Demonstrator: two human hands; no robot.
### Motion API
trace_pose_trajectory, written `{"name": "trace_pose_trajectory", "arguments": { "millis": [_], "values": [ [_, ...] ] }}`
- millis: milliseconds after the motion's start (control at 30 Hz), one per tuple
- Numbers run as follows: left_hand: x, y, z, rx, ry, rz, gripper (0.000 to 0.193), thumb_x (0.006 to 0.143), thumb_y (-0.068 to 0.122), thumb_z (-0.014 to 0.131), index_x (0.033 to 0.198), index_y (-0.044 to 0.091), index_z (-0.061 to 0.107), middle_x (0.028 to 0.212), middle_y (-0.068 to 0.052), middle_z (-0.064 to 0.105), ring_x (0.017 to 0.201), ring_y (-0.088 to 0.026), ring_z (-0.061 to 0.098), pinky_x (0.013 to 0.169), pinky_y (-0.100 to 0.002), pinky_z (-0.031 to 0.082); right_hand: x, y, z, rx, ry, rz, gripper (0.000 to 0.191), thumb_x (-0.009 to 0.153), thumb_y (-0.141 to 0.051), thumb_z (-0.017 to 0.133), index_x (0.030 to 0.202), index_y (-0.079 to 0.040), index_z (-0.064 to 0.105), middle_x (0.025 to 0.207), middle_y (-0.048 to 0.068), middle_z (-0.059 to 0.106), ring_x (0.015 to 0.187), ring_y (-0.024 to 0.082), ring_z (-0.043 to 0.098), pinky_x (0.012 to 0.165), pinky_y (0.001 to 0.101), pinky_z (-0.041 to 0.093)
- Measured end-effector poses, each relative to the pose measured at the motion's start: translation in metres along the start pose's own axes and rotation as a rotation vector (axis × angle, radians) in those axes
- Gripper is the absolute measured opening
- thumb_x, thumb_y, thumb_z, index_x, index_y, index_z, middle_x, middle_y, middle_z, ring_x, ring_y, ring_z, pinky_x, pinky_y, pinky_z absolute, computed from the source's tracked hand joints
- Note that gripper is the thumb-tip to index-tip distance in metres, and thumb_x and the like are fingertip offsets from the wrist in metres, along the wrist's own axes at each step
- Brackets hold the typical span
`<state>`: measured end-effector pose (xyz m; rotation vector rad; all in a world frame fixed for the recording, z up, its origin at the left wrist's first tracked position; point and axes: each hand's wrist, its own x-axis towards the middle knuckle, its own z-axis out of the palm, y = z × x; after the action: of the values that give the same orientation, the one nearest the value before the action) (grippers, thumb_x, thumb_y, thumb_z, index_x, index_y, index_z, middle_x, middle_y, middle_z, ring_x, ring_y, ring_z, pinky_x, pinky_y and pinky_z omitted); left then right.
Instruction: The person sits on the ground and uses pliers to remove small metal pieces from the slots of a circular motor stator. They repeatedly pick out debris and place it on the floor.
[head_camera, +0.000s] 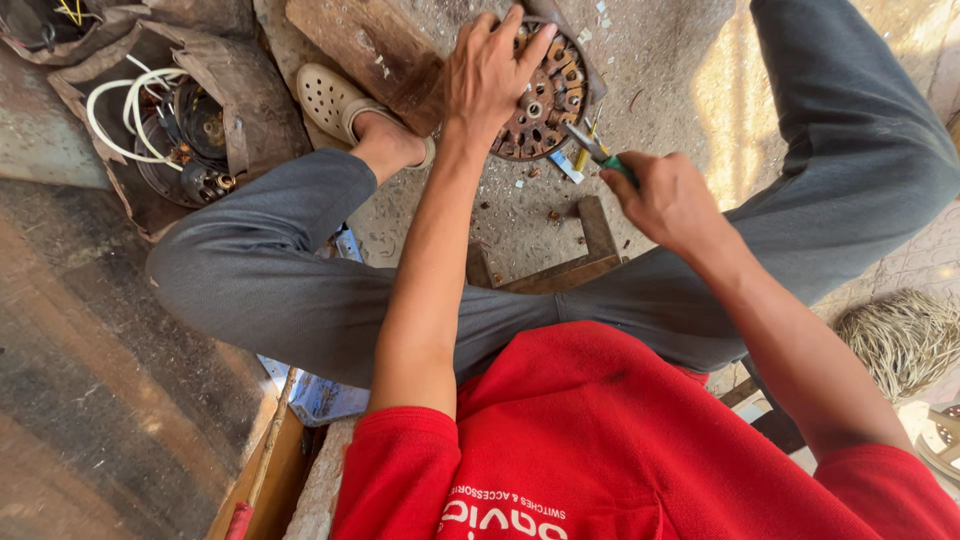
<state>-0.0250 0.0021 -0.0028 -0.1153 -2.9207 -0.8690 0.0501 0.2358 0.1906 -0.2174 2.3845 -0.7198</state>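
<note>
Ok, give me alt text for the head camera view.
A seated person's left hand presses on a round, rusty metal motor stator on the ground, while the right hand works green-handled pliers at its edge.

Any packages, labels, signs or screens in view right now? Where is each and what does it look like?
Printed logo: white lettering on the chest of the red shirt, bottom centre, seen upside down.
Open sack: brown, crumpled, upper left on the ground, holding white wires and dark metal parts.
No signs or screens in view.

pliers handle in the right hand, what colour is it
Green, on the metal pliers gripped by the right hand; the head view shows it best.
</note>
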Motion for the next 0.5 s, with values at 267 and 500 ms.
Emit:
{"name": "trace_pose_trajectory", "arguments": {
  "millis": [267, 500],
  "values": [
    [-0.001, 0.004, -0.002, -0.076, -0.089, -0.023, 0.062, 0.102, 0.065, 0.049, 0.123, 0.011, 0.071, 0.107, -0.020, 0.072, 0.092, -0.034, 0.070, 0.069, -0.049, 0.060, 0.011, 0.048, 0.039, -0.162, 0.228, -0.335, 0.020, 0.103, -0.017, 0.068, 0.114, -0.001, 0.067, 0.072, 0.018, 0.065, 0.060, 0.038, 0.064, 0.054, 0.0491, 0.048],
    [0.003, 0.006, 0.002, -0.077, 0.002, 0.011, 0.064, 0.099, 0.064, 0.054, 0.126, 0.009, 0.069, 0.102, -0.020, 0.071, 0.082, -0.031, 0.069, 0.058, -0.044, 0.057, 0.017, 0.043, 0.031, -0.168, 0.194, -0.358, 0.018, 0.104, -0.018, 0.066, 0.110, -0.001, 0.065, 0.068, 0.018, 0.063, 0.058, 0.040, 0.062, 0.053, 0.0501, 0.047]
  ]
}}
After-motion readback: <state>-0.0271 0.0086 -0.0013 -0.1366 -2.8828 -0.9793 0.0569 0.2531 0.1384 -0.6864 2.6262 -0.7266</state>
